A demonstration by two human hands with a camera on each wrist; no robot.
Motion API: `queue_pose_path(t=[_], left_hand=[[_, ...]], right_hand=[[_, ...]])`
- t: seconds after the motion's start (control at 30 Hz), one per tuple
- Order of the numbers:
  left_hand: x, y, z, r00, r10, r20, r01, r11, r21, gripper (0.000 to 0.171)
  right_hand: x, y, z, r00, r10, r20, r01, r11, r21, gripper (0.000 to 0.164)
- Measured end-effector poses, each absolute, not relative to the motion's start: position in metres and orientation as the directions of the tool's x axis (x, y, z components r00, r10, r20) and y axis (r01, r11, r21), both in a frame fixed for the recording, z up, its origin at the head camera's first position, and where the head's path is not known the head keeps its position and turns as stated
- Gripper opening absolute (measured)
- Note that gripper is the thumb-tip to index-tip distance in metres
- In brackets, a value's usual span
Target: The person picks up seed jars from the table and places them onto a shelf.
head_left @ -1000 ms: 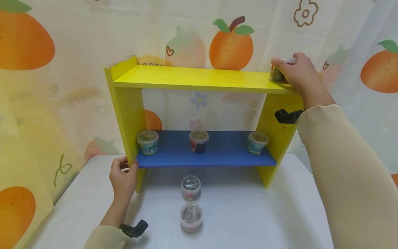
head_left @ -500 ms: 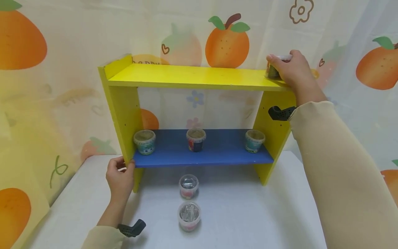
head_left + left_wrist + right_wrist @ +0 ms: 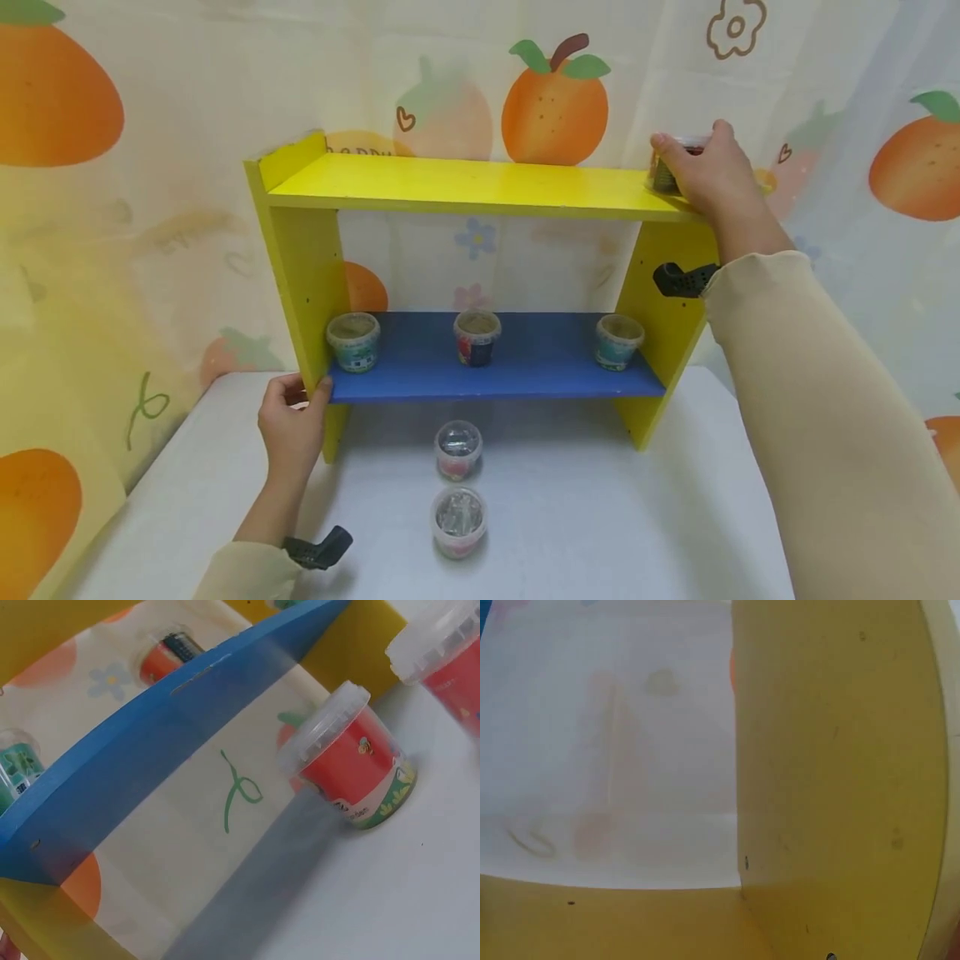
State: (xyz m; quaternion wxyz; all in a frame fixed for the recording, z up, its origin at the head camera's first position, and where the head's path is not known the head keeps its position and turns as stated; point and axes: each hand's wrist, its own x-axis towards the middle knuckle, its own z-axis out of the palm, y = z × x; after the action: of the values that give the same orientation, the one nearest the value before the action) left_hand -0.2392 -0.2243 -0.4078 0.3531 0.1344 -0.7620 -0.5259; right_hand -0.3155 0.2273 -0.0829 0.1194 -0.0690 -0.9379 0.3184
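Head | cup (image 3: 664, 179) within right hand (image 3: 712, 179), clamped on it, at yellow top board (image 3: 465, 181) | left hand (image 3: 292, 425) gripping side panel (image 3: 303, 283)

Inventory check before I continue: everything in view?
Shelf unit: 1, yellow with blue board, on the table
Teal tubs: 2, teal, near the board's ends
Middle tub: 1, red and dark, mid-board
Front tubs: 2, red, clear-topped, on the table
Held tub: 1, dark, unit's top right
Table: 1, white, underneath
Curtain: 1, pale, fruit-printed, behind
Wrist devices: 2, black, at wrists
Sleeves: 2, beige, both arms
Left grip: 1, bare, unit's left side
Right grip: 1, bare, around held tub
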Motion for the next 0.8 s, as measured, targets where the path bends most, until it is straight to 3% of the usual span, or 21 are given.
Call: queue_pose_path(t=[0.33,0.5,0.7,0.8], left_hand=[[-0.243,-0.226,-0.411,-0.714,-0.586,0.383,0.144,0.413,0.899,0.038],[-0.249,-0.225,-0.418,-0.689,-0.598,0.410,0.182,0.405,0.896,0.036],[-0.255,-0.226,-0.424,-0.671,-0.592,0.446,0.217,0.418,0.882,0.035],[-0.257,-0.227,-0.426,-0.670,-0.590,0.451,0.230,0.412,0.881,0.036]], right_hand=[[-0.316,0.227,-0.087,-0.956,0.192,0.223,0.028,0.814,-0.580,0.111],[-0.314,0.223,-0.091,-0.930,0.195,0.312,-0.008,0.837,-0.547,0.109],[-0.306,0.220,-0.107,-0.842,0.262,0.471,-0.086,0.797,-0.597,0.096],[-0.302,0.219,-0.120,-0.740,0.298,0.603,-0.195,0.763,-0.616,0.086]])
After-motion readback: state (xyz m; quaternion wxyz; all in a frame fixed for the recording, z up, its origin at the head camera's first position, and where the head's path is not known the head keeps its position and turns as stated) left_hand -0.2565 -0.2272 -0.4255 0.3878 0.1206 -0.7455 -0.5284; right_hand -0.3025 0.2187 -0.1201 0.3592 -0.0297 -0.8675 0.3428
